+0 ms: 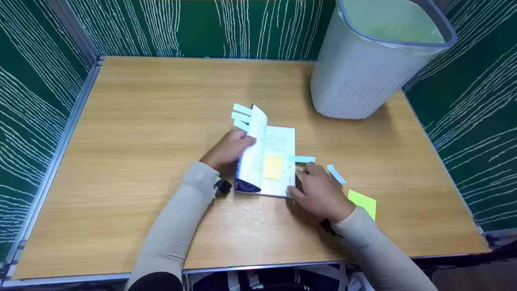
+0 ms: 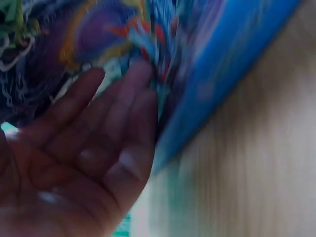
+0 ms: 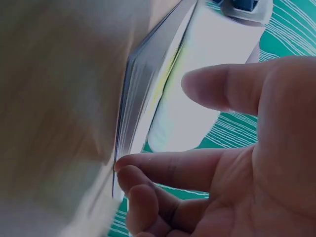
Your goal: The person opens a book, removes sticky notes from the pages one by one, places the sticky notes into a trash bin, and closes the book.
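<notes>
A paperback book point(image 1: 280, 139) lies open on the table, its colourful cover point(image 2: 98, 29) folded up with the left-hand pages point(image 1: 255, 153). My left hand point(image 1: 230, 148) holds that side, thumb on the page and fingers behind the cover. On the right page sits a yellow sticky note point(image 1: 273, 167). A light blue sticky tab point(image 1: 303, 159) juts out from its right edge. My right hand point(image 1: 323, 192) is beside that edge, index fingertip point(image 3: 128, 162) at the page edges and thumb point(image 3: 207, 88) spread apart from it.
Several light blue tabs point(image 1: 241, 117) stick out from the turned-up pages. A loose blue strip point(image 1: 336, 174) and a green sticky note point(image 1: 362, 203) lie on the table point(image 1: 141, 121) near my right wrist. A lined waste bin point(image 1: 359, 72) stands at the back right.
</notes>
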The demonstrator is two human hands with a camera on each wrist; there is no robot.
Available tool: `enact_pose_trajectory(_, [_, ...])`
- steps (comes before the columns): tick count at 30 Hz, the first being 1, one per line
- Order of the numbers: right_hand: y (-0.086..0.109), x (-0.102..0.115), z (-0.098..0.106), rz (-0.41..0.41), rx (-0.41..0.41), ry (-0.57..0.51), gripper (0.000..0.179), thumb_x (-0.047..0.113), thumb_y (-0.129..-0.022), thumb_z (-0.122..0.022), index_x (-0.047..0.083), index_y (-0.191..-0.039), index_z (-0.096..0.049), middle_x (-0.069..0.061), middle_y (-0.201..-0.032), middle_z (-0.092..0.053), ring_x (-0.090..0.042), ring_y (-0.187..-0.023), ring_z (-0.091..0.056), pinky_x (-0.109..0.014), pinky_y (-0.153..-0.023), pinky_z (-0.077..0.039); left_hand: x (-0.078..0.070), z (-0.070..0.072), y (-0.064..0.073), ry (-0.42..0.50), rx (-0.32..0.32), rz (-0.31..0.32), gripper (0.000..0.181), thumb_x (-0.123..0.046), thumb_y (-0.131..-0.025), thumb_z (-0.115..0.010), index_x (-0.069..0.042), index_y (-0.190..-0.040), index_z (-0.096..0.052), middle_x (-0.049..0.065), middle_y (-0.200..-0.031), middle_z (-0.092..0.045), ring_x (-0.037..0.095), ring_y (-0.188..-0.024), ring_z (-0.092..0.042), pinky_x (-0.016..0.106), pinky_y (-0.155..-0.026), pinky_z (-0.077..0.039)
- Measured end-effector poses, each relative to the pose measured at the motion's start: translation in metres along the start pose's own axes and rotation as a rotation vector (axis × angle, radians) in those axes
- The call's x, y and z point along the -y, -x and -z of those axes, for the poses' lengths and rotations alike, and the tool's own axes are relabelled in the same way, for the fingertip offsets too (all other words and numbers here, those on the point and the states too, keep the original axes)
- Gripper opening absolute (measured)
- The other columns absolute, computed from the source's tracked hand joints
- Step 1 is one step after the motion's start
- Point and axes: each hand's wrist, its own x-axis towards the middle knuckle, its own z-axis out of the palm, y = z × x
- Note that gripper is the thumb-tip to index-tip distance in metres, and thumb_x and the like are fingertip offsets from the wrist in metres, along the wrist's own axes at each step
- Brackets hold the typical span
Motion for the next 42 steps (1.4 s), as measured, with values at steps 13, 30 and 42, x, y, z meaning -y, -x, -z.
enact_pose_trajectory(13, [0.008,0.012,0.0,-0.014,0.002,-0.013,0.064,0.043,-0.097,-0.065,-0.004,-0.141,-0.059,-0.013,-0.118,-0.052,-0.028,-0.099,-0.048,-0.04,-0.084,-0.046,-0.008,-0.04,0.0,-0.261,-0.122,-0.02,0.034,-0.039,-0.104,-0.049,-0.014,-0.081,-0.052,0.001,-0.076,-0.051,0.014,-0.062,-0.052,0.027,-0.052,-0.043])
enact_pose_trajectory(30, [-0.003,0.014,-0.004,0.37,-0.136,-0.385,0.053,0.037,-0.103,-0.062,0.019,-0.152,-0.052,-0.001,-0.164,-0.041,-0.022,-0.148,-0.04,-0.05,-0.121,-0.038,0.016,-0.013,-0.004,0.313,0.197,-0.009,0.073,-0.028,-0.086,-0.084,-0.014,-0.148,-0.047,0.017,-0.133,-0.065,0.034,-0.114,-0.071,0.046,-0.095,-0.061])
enact_pose_trajectory(42, [0.052,-0.099,0.025,-0.477,-0.144,-0.386,0.053,0.054,-0.098,-0.064,0.009,-0.126,-0.064,-0.013,-0.118,-0.064,-0.031,-0.104,-0.06,-0.042,-0.083,-0.054,0.03,0.016,-0.005,0.301,0.144,-0.017,0.063,-0.029,-0.087,-0.085,-0.016,-0.142,-0.057,0.013,-0.129,-0.07,0.033,-0.113,-0.073,0.046,-0.091,-0.062])
